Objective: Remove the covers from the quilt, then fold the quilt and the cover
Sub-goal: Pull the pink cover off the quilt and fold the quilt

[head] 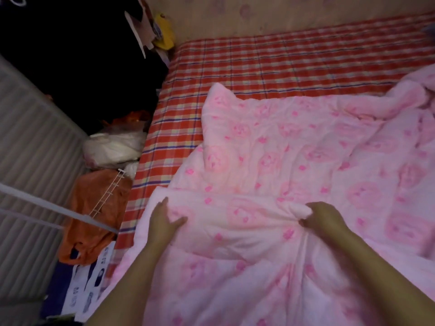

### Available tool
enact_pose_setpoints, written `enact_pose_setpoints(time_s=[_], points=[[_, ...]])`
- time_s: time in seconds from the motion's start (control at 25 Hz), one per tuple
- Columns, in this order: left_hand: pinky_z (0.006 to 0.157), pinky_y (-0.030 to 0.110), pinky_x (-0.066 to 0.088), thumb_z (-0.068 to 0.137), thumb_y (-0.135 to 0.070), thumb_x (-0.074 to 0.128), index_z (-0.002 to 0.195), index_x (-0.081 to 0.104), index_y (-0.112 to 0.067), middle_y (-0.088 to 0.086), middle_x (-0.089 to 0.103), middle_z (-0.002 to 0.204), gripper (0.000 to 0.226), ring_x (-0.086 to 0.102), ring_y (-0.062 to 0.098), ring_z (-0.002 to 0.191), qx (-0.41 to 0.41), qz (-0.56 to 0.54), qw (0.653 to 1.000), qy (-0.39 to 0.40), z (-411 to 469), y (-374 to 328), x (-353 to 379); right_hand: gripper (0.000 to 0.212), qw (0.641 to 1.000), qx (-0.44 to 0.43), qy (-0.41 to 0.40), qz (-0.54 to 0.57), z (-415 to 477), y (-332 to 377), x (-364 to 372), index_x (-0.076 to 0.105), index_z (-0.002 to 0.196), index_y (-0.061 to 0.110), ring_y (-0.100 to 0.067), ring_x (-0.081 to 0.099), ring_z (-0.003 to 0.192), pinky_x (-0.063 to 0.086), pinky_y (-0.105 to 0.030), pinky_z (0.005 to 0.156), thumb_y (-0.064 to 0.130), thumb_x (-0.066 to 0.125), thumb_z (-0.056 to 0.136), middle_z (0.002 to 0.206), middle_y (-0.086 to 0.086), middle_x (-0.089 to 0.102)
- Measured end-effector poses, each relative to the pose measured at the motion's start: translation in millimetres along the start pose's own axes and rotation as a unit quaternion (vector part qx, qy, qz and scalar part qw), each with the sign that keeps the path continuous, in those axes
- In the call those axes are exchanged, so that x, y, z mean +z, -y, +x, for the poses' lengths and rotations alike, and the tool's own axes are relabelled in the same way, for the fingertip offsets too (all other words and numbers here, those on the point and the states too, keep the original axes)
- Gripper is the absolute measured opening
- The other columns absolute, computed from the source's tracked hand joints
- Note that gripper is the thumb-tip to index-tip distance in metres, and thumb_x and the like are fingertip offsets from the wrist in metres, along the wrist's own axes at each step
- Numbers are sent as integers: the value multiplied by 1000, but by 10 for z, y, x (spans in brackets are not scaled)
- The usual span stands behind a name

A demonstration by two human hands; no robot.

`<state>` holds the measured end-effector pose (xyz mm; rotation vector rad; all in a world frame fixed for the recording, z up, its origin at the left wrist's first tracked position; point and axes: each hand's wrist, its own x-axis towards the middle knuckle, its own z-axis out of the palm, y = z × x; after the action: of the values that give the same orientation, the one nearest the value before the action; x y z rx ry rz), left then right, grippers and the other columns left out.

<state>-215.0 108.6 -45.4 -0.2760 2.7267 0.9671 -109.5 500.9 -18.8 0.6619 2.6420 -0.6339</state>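
Down at the near edge of the bed, both hands are on the quilt [294,149]. It lies spread across the plaid sheet [259,64], with its near part spilling toward the person.

Now the left hand [164,220] sits on the left end of a turned-over fold. Its fingers are fairly straight along the edge and the thumb is splayed wide on top, so it looks like pressing, not clenching. Over to the right hand [327,218], which is curled tight round a bunched handful of that same fold, puckers fanning out from the grip.

Is a cover on this quilt? I can't tell; no opening or zip shows.

My read is that this is the folding step, the first fold at the near edge. The next move calls for both hands to carry that fold evenly toward the far side. The left hand will want a proper grasp, and the right hand's bunch needs smoothing out.

Room? There's plenty far off, with bare plaid between the quilt's far edge and the wall [282,15]. Left is tighter: a strip of sheet, then the mattress edge drops to an orange cloth [94,208] and a white bag [113,149] on the floor. The quilt's far-left corner pokes up. On the right it's heaped and rumpled, so that side wants flattening first.
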Motion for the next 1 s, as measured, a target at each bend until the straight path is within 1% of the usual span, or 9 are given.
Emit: enact_pose_setpoints(time_s=[0.08,0.16,0.32,0.4,0.52,0.64,0.76,0.88,1.0], points=[[108,43,35,63,-34,86,143,33,-3,19,42,143,101,40,33,131,-19,-21,999,-32,367,-167,-108,5,994,82,60,-36,-12,-293,-73,65,75,21,-25,65,92,39,-25,67,22,69,73,89,-8,68],[105,41,37,62,-37,86,145,26,-2,19,38,146,108,40,33,132,-80,-38,996,-2,672,-243,-130,20,984,93,119,-93,4,-461,12,66,99,20,-23,61,105,38,-24,73,30,67,81,112,-9,67],[101,35,41,42,-61,86,146,25,-9,6,38,146,132,43,25,130,-102,-90,978,160,1035,-369,154,56,993,90,73,-9,154,-404,336,56,120,16,-24,58,111,41,-28,85,34,77,72,120,-7,63],[91,34,47,42,-53,89,137,42,-8,7,51,135,115,54,22,115,-95,-58,977,184,1155,-360,287,63,989,127,62,32,248,-186,448,50,126,16,-27,59,110,43,-31,86,31,78,71,120,-10,62],[77,34,51,65,-23,84,117,62,-4,13,66,112,59,64,25,96,-66,-6,992,104,1222,-322,84,62,989,139,33,24,290,233,516,46,134,17,-28,59,108,44,-33,85,24,71,78,120,-11,61],[74,39,50,69,-24,83,111,65,4,25,67,104,53,66,35,95,-79,10,996,-37,1272,-70,-602,25,997,23,-73,10,402,951,547,66,105,19,-29,63,99,45,-34,81,30,62,82,104,-9,69],[81,46,50,72,-39,79,107,65,7,29,65,105,59,63,41,100,-89,21,986,-139,1227,196,-1246,23,989,-62,-131,31,737,1860,515,65,87,17,-29,63,89,40,-33,76,30,48,79,91,-5,68],[86,46,48,80,-32,73,111,62,7,29,63,111,52,60,43,105,-96,-10,976,-197,1313,346,-1514,16,981,-120,-146,53,1101,2394,409,63,96,18,-28,60,99,37,-34,84,24,60,81,102,-6,67],[90,44,46,85,-16,60,116,60,5,28,61,115,37,57,43,108,-84,33,973,-212,1309,361,-1356,51,987,-129,-58,81,1158,2279,429,50,130,18,-29,54,116,39,-33,95,26,66,82,126,-12,58]])
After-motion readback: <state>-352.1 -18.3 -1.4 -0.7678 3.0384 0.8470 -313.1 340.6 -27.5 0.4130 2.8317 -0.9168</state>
